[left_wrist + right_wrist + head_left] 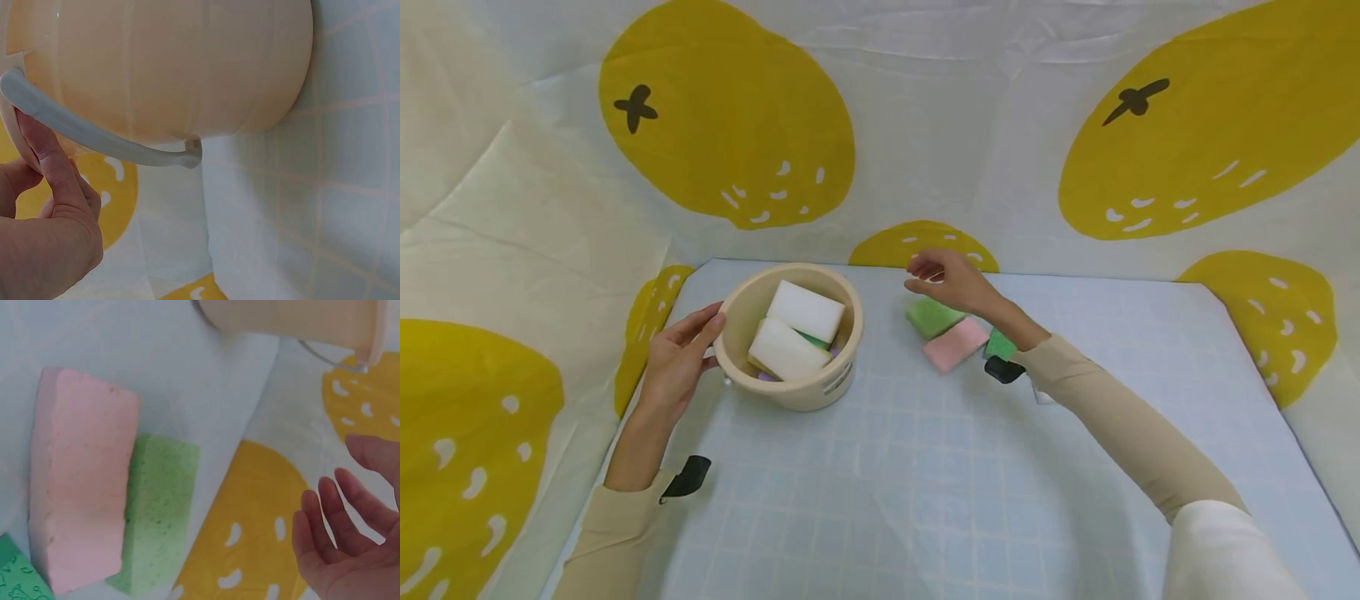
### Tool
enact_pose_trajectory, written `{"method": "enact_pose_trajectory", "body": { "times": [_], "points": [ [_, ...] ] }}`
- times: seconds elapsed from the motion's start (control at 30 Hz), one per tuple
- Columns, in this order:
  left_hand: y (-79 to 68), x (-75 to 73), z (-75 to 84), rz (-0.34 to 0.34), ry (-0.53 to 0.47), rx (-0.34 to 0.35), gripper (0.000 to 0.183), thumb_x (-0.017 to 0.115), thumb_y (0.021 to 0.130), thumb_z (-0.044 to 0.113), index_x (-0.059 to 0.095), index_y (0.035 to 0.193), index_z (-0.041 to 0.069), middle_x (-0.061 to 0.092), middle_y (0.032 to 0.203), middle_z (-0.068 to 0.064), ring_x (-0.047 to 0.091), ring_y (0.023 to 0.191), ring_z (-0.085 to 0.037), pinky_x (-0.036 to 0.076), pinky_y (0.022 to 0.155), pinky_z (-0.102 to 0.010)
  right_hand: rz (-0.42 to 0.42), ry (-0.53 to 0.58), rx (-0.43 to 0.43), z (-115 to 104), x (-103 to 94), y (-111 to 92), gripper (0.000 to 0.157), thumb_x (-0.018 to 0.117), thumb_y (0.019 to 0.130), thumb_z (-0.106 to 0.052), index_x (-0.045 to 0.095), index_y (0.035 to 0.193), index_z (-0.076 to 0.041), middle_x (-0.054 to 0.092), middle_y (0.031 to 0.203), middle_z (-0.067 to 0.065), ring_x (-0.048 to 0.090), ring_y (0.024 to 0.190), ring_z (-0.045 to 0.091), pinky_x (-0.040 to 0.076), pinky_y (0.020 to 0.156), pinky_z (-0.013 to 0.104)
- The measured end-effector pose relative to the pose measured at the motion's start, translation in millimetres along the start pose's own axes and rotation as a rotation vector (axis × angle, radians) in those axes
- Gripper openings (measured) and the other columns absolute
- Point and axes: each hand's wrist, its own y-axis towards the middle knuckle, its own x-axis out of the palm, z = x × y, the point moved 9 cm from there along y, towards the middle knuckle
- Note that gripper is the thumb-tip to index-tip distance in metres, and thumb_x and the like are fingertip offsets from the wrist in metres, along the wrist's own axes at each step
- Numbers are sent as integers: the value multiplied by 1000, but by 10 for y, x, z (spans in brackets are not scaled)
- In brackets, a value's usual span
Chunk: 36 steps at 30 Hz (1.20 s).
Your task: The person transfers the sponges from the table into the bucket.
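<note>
A cream bucket (808,393) stands at the back left of the table, with white sponges (806,311) and some green, yellow and purple pieces inside. My left hand (676,360) grips the bucket's rim, thumb on top and fingers below it, beside the grey handle (106,137). Over the back of the table hovers my right hand (953,282), fingers loosely bent and holding nothing. Just below it lie a light green sponge (164,506) and a pink sponge (87,481), side by side. A darker green sponge (998,345) is partly hidden by the right wrist.
A whitish flat piece (1042,395) shows from under the right forearm. The table (880,492) has a pale blue checked cover. White cloth walls (955,125) with yellow fruit prints rise at the back and both sides.
</note>
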Motion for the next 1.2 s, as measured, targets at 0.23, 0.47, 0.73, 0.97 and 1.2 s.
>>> {"method": "enact_pose_trajectory", "body": {
  "times": [0.23, 0.47, 0.73, 0.97, 1.2],
  "points": [
    [-5, -1, 9, 9, 2, -6, 62, 76, 93, 36, 59, 143, 4, 64, 124, 6, 63, 95, -10, 60, 72, -20, -11, -3, 3, 194, 4, -39, 32, 73, 97, -14, 66, 121, 6, 65, 121, 25, 62, 111, 34, 51, 103, 47],
    [3, -6, 0, 7, -4, 2, 59, 76, 94, 34, 60, 142, 4, 65, 123, 6, 64, 95, -11, 60, 71, -20, -16, 10, 29, 415, 43, -40, 31, 74, 96, -13, 66, 119, 7, 65, 121, 27, 61, 113, 36, 49, 104, 48],
    [13, -5, -2, 6, 2, 19, 59, 76, 94, 35, 61, 142, 3, 67, 121, 7, 65, 95, -10, 60, 71, -21, -47, 4, 69, 629, 93, -54, 37, 74, 96, -14, 64, 123, 10, 64, 126, 28, 57, 120, 42, 46, 108, 51],
    [18, -19, 4, 14, 7, 11, 60, 76, 93, 36, 61, 142, 5, 66, 122, 6, 64, 96, -10, 60, 72, -20, -109, -25, 61, 734, 163, -33, 41, 77, 93, -10, 64, 126, 10, 63, 129, 27, 55, 124, 42, 44, 109, 55],
    [17, -4, 13, 2, -10, 30, 56, 74, 96, 31, 60, 141, 1, 67, 119, 6, 64, 94, -8, 60, 71, -21, -196, -147, 86, 869, 249, -22, 44, 78, 93, -10, 64, 133, 4, 60, 138, 21, 52, 127, 37, 42, 110, 53]
  ]
}}
